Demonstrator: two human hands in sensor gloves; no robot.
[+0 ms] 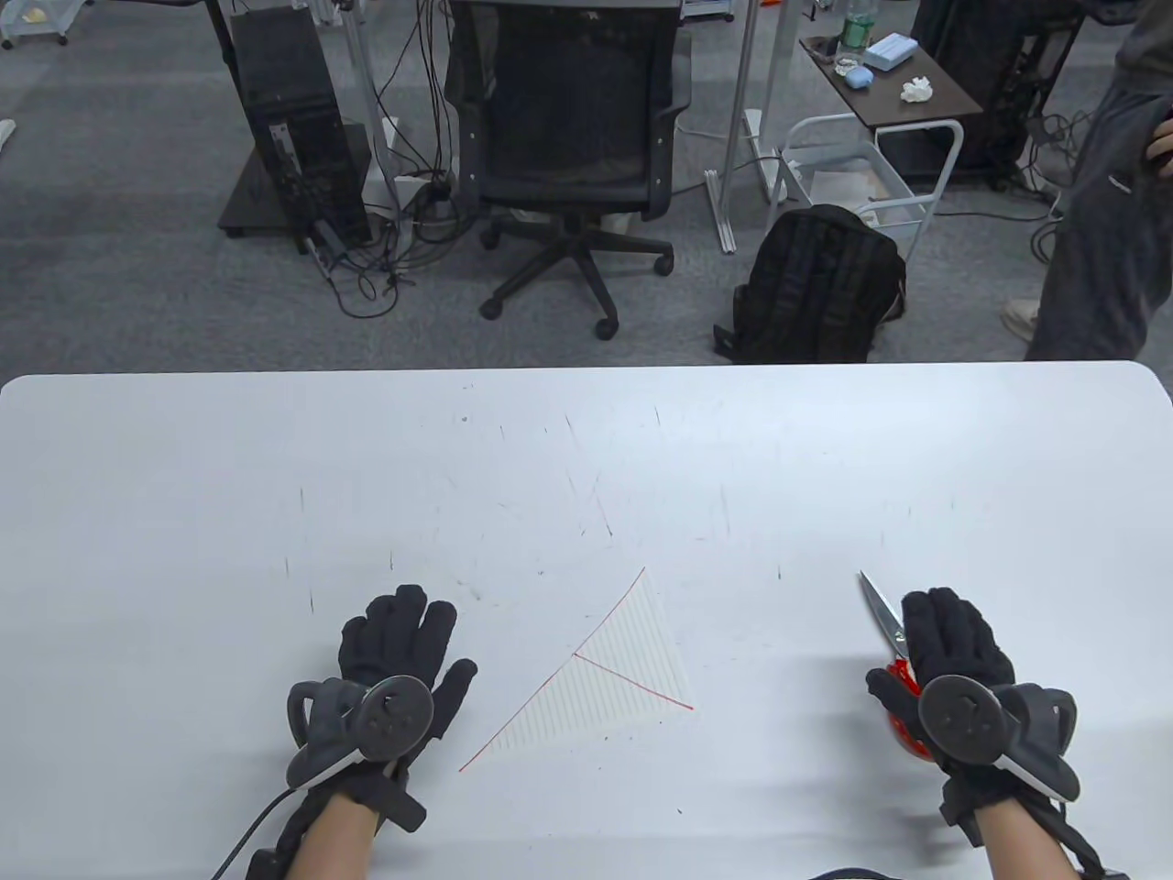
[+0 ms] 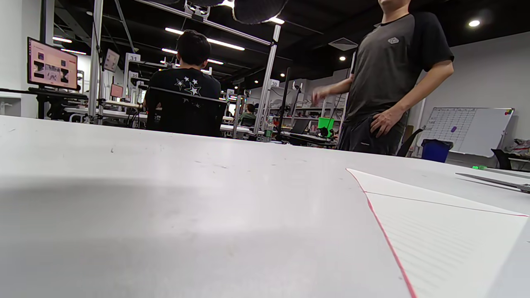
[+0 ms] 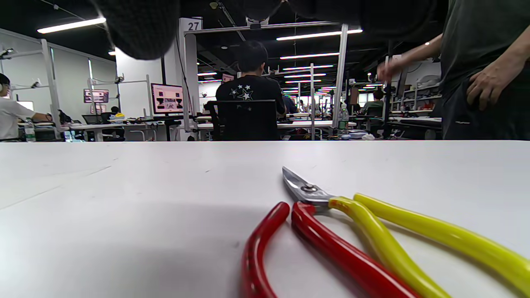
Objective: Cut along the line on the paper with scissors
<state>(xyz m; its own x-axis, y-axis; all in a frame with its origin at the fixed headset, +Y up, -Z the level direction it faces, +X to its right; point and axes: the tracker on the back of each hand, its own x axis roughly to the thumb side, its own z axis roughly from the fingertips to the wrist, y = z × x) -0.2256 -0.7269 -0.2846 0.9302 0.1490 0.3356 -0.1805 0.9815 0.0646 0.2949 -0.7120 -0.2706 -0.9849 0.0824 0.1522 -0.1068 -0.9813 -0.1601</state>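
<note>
Table view: our left hand (image 1: 399, 665) lies flat and open on the surface (image 1: 586, 458); our right hand (image 1: 953, 665) rests over the scissors (image 1: 882, 610), grip unclear. Between them lies the paper (image 1: 623, 665), light, floppy; we should pinch an edge beside its red line (image 1: 632, 678).

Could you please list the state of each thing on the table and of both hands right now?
Paper: triangular, lying flat on the table, uncut, red line unbroken.
Scissors: flat on the table, blades shut, red and yellow handles under the right hand.
Left hand: resting palm down left of the paper, fingers spread, holding nothing.
Right hand: over the scissors' handles; a grip cannot be told.
</note>
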